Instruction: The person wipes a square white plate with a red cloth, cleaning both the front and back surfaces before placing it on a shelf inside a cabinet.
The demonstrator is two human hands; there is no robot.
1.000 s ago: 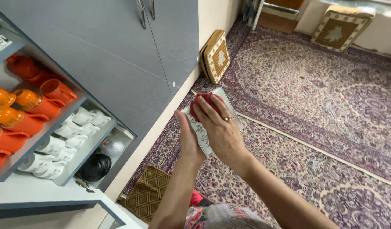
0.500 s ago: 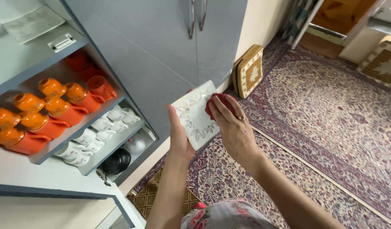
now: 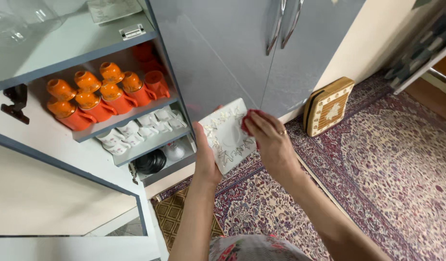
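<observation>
My left hand (image 3: 205,157) grips the lower left edge of a square white plate (image 3: 226,135) with a raised leaf pattern, held tilted in front of me. My right hand (image 3: 273,143), a ring on one finger, presses a small red cloth (image 3: 247,120) against the plate's right edge. Both hands are beside the open shelves of a grey cabinet (image 3: 232,53).
Shelves hold several orange cups (image 3: 100,94), white flowered cups (image 3: 138,129) below, and a black lid (image 3: 149,162) with a metal one at the bottom. A square cushion (image 3: 327,106) leans on the wall. A patterned carpet (image 3: 387,174) covers the floor.
My view has swung left and up toward the cabinet. The plate stayed in my left hand, and the red cloth has slid from the plate's top to its right edge.
</observation>
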